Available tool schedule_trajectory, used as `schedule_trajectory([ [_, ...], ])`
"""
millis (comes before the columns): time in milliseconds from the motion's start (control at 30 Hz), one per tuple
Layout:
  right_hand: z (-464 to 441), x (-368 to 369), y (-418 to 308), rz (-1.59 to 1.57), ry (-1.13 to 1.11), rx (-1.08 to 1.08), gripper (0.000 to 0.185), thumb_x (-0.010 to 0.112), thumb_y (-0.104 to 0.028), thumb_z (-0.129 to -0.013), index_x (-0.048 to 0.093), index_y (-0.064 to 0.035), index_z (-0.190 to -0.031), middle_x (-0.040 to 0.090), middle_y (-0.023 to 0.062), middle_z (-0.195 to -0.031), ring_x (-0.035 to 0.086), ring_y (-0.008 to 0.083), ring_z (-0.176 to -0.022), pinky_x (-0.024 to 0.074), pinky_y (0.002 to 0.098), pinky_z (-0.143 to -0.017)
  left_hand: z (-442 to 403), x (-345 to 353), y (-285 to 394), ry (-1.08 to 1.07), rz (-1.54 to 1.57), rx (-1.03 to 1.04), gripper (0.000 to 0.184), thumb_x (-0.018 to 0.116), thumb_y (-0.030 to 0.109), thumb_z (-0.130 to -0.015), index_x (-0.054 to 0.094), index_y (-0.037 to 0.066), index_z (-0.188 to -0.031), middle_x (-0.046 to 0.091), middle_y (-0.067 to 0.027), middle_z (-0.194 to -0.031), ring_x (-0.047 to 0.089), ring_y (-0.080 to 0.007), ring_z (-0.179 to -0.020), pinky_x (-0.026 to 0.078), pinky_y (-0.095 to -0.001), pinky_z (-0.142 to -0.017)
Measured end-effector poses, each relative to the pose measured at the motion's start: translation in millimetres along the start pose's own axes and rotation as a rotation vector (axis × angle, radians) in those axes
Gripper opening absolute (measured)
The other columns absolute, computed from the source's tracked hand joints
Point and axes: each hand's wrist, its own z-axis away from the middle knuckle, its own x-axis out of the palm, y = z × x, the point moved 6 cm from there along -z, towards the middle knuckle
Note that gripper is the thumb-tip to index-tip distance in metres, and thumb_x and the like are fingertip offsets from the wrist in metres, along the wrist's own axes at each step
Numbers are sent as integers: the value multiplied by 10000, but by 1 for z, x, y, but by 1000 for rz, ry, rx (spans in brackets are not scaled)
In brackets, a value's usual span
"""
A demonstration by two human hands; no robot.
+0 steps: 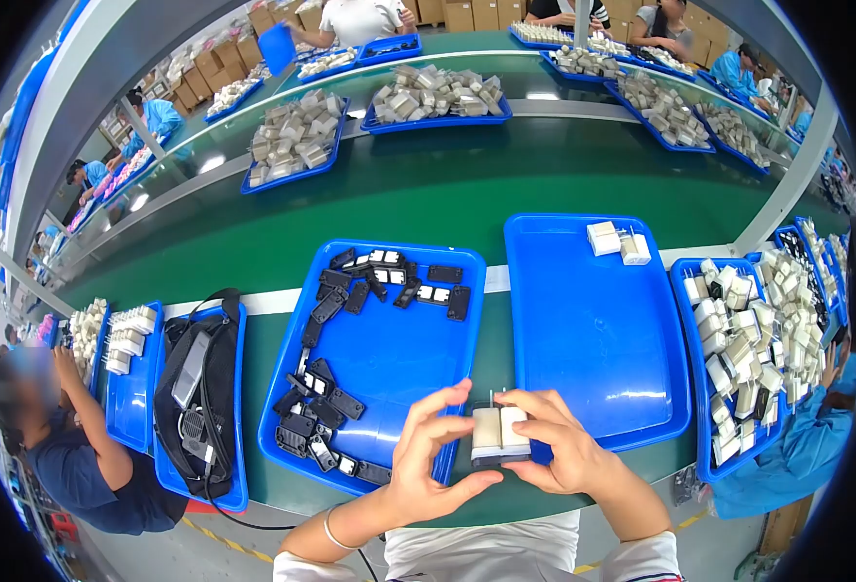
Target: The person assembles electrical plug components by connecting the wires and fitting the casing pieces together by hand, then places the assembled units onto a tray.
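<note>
Two white plug adapters (499, 433) with metal prongs sit side by side between my hands, with a dark piece along their near side. My right hand (566, 448) grips them from the right, fingers on the right adapter and thumb below. On the left, my left hand (436, 448) has its fingers spread and curved around them, its thumb by the lower left corner. A blue tray (399, 388) to the left holds black covers (326, 305), some with white parts. The blue tray (598, 359) to the right has a pair of white adapters (618, 242) at its top.
A tray heaped with white adapters (734, 339) stands at the right. A black bag (195, 398) lies in a tray at the left. More filled trays (438, 97) stand beyond the green table (418, 199). Co-workers sit at both sides and across.
</note>
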Motion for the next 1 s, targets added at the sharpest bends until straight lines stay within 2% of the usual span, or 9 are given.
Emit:
schedule_trajectory([
  [67,2,0,0,-10,1,-5,540,744,-67,-664,428,-32,-1100,429,272,-1247,503,395,-974,439,432,-798,0,0,-6,13,133,-107,482,754,46,-688,503,-37,-1091,410,-200,-1232,481,-322,-1138,493,-410,-885],
  [200,6,-3,2,-27,11,31,426,769,-86,-638,478,-39,-944,431,264,-1252,482,397,-1024,426,430,-817,3,2,-15,-195,48,-84,613,767,1,-647,466,-43,-1179,401,-190,-1224,478,-312,-1137,520,-416,-865],
  [367,11,1,3,-79,0,77,311,781,-89,-610,505,-43,-748,434,240,-1264,451,386,-1071,414,415,-839,3,1,-16,-200,124,-144,629,768,2,-644,458,-56,-1188,408,-199,-1209,501,-302,-1103,511,-424,-875],
  [467,9,1,-2,-36,-32,59,314,784,-81,-592,507,-48,-735,436,236,-1267,451,381,-1077,403,415,-854,3,1,-15,-231,132,-135,601,754,2,-659,461,-53,-1180,413,-203,-1200,495,-303,-1109,503,-424,-883],
  [600,5,-5,-2,-8,23,24,347,788,-64,-573,501,-56,-768,453,251,-1249,465,387,-1064,393,422,-863,0,1,-16,-192,200,-128,587,727,19,-709,439,-43,-1216,401,-200,-1244,454,-298,-1167,461,-406,-930],
  [733,7,-7,-1,96,160,-105,614,761,-27,-608,363,-97,-1070,463,290,-1223,503,392,-1010,420,444,-820,-7,8,-11,-160,291,-206,752,691,-58,-713,276,13,-1336,363,-189,-1309,430,-283,-1198,433,-412,-940],
  [833,6,-8,0,125,190,-82,580,750,-29,-622,370,-90,-1056,478,284,-1209,508,385,-1003,420,444,-821,2,4,-26,-178,480,-419,672,646,-67,-755,296,6,-1325,414,-176,-1276,468,-256,-1154,449,-382,-913],
  [867,6,-8,1,137,199,-92,559,739,-20,-620,379,-82,-1043,496,271,-1189,517,378,-988,421,435,-815,4,3,-29,-224,477,-424,600,610,-65,-788,318,-2,-1308,487,-162,-1210,516,-234,-1087,464,-353,-884],
  [1000,6,-6,0,153,172,-82,557,736,-12,-582,394,-89,-1015,520,224,-1176,512,348,-959,421,416,-788,6,4,-30,-218,504,-488,522,609,-60,-794,368,-18,-1255,547,-167,-1126,547,-219,-1043,476,-331,-858],
])
